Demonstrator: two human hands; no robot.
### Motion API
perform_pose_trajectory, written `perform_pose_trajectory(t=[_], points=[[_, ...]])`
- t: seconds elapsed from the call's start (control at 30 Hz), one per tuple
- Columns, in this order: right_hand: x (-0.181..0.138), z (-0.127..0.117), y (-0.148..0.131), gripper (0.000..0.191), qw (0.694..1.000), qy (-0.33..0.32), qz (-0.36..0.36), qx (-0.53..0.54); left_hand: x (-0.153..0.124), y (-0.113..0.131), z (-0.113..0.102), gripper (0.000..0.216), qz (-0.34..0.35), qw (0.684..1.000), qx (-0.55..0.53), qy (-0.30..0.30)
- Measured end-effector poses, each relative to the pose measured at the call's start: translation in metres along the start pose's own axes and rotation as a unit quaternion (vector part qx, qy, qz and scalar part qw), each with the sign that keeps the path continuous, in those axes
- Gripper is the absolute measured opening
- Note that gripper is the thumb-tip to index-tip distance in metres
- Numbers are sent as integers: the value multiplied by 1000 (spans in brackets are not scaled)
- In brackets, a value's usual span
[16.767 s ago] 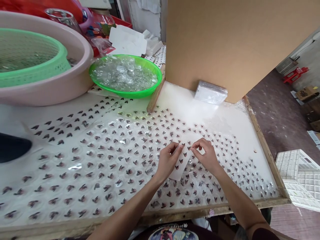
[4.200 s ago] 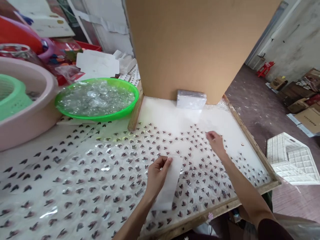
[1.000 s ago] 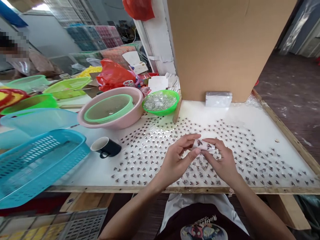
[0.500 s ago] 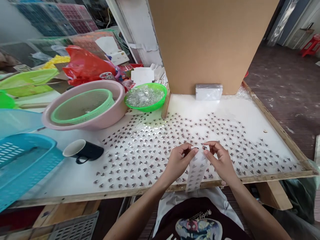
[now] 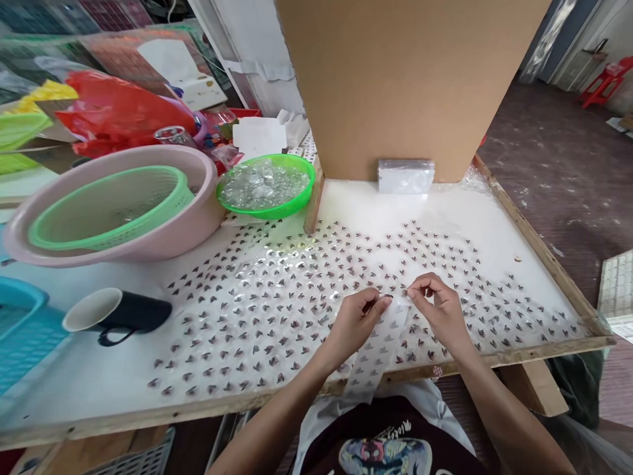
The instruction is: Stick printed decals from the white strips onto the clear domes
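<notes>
My left hand (image 5: 357,326) pinches the upper end of a translucent white strip (image 5: 374,353) printed with rows of small grey motifs. The strip hangs down over the table's front edge toward my lap. Just right of it, my right hand (image 5: 440,315) is closed, thumb against index finger, by the strip's upper right corner. Whatever lies between those fingertips is too small to make out. Under and around both hands, many small clear pieces with dark winged marks (image 5: 295,324) lie spread in loose rows on the white tabletop (image 5: 356,201).
A dark mug (image 5: 141,313) lies on its side at the left, near a blue basket (image 5: 37,336). Behind stand a pink basin (image 5: 200,218) and a green bowl (image 5: 291,210) of clear pieces. A tall cardboard sheet (image 5: 410,86) rises at the back, behind a wrapped block (image 5: 406,178).
My right fingertips have drawn slightly away from the left ones. The strip's lower end has swung left. The camera view has turned, so the basins and mug appear farther left.
</notes>
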State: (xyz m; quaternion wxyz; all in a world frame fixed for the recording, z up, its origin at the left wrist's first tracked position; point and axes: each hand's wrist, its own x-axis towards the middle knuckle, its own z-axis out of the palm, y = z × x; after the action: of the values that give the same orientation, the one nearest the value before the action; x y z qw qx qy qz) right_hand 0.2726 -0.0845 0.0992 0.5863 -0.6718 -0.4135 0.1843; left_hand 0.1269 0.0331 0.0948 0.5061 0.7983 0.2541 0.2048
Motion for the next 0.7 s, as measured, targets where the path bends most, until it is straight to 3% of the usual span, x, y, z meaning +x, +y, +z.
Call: perform_pose_trajectory(t=[0.1,0.27,0.4,0.5,0.63,0.7], points=[[12,5,8,15,999,4,32,8,9,-10,5,41,2,1000,8,-8],[24,24,21,32,991,-79,79,74,26,-32,15,40,6,1000,22,-17],[43,18,31,31,994,-37,58,81,36,-50,18,39,2,999,8,-40],[79,-20,49,36,997,39,50,51,37,-61,17,40,-14,998,-3,-66],[143,-96,98,44,983,167,73,-13,35,-73,14,41,-43,997,-14,-67],[167,-123,125,43,974,178,118,-73,35,-76,12,40,-49,997,-18,-58]])
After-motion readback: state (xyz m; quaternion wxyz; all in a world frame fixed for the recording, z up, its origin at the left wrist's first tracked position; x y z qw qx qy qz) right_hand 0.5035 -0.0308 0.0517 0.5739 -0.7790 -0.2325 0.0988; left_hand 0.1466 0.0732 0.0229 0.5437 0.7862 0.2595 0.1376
